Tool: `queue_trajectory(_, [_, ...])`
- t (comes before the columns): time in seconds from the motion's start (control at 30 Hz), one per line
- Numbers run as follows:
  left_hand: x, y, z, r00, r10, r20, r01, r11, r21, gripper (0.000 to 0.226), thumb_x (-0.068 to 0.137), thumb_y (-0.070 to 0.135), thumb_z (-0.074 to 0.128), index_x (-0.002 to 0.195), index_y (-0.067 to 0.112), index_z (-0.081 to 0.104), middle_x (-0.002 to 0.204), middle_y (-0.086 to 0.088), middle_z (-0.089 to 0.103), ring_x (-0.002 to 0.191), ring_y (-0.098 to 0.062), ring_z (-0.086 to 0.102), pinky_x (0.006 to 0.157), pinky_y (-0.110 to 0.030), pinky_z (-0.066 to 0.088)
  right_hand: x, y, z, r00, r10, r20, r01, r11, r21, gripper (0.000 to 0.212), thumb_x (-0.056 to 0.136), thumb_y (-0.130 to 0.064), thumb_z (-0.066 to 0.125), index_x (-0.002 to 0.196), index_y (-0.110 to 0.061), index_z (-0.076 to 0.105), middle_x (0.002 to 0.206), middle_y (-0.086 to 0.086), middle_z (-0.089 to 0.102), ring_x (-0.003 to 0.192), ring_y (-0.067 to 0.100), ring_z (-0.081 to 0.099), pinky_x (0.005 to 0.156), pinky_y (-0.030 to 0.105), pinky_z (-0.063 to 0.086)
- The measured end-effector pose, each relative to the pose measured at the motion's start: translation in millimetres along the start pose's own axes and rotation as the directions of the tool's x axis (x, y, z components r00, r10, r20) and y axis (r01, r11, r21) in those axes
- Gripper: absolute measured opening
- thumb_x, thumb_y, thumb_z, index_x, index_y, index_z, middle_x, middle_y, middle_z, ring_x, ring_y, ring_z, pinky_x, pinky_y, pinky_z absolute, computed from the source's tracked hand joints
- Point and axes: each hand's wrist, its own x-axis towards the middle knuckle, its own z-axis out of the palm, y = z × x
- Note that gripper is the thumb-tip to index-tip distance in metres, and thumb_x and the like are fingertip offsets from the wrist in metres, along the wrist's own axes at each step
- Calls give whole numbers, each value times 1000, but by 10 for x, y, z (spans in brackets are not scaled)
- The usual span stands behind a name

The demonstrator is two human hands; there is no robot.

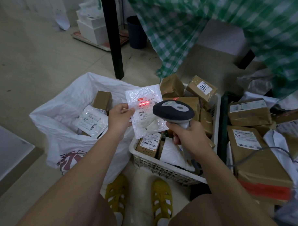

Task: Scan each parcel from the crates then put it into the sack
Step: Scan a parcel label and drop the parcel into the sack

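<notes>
My left hand (119, 118) grips the left edge of a flat white plastic parcel (145, 104), held up over the gap between sack and crate. A red scan line lies across its label. My right hand (188, 135) holds a grey and dark handheld scanner (173, 111), its head just right of the parcel and aimed at the label. The open white sack (64, 119) stands at the left with a brown box and white parcels inside. A white lattice crate (162, 168) below my hands holds several brown and white parcels.
A second crate with a dark green rim (222, 123) at the right is piled with taped brown boxes (249, 112). A black table leg (112, 38) and a green checked cloth (200, 18) hang behind. A blue bin (136, 32) stands farther back. My yellow shoes (161, 200) are below.
</notes>
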Motion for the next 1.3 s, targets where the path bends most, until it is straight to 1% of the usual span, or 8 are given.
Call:
queue_trajectory(0.57, [58,-13,-88,999,5,-46,-7,999,-43,13,92,6,61,104,8,58,88,0,66,76,-11,65,58,-22,55,42,6,60,1000,-9,-17,9,1000,-21,25,85,-19,70,66,-8,58,50,4,54,46,11,52,48,23,45])
queue_trajectory(0.77, [408,-144,-537,957,-67,-284,20,986,-166,9,92,8,60,89,16,56,87,-1,63,80,-18,64,66,-33,55,271,-8,286,996,34,-80,-31,999,41,22,84,-15,72,69,-7,58,56,5,55,47,9,50,40,14,40])
queue_trajectory(0.83, [582,-194,-758,906,-72,-418,1,986,-168,8,92,9,60,98,14,57,84,0,61,86,-24,64,75,-39,57,342,16,350,996,48,-77,-47,999,22,20,84,-14,72,71,-7,59,59,7,56,51,12,52,39,13,39])
queue_trajectory(0.9, [706,-248,-920,873,-85,-480,15,989,-146,23,94,11,55,117,13,58,98,-5,63,101,-28,63,91,-45,53,402,45,401,996,55,-69,-55,998,1,18,84,-15,71,73,-8,59,61,8,58,55,15,53,39,12,39])
queue_trajectory(1.0, [768,-405,-1038,900,-196,-389,199,979,-31,53,100,12,42,151,15,24,144,-7,45,130,-27,45,109,-37,36,459,67,463,996,69,-64,-69,998,-2,17,84,-15,71,74,-9,58,62,9,58,55,17,53,39,12,39])
queue_trajectory(1.1, [774,-540,-1049,930,-220,-294,277,946,167,74,97,13,50,154,12,3,149,-9,40,134,-30,40,111,-45,34,496,73,483,995,83,-58,-83,997,1,18,85,-14,71,73,-11,57,61,9,57,54,16,51,39,12,40])
queue_trajectory(1.2, [693,-453,-905,977,-149,-150,193,918,347,66,96,12,53,152,10,19,152,-7,34,139,-26,34,112,-35,29,512,76,444,992,106,-68,-104,994,27,19,84,-13,71,72,-10,58,60,7,56,50,13,50,38,14,40])
queue_trajectory(1.3, [546,-342,-658,998,-40,50,16,911,411,42,94,14,59,135,11,50,141,-4,47,127,-19,47,97,-27,37,538,133,318,986,129,-103,-126,991,40,20,83,-13,72,70,-9,58,55,4,55,40,7,50,43,21,43])
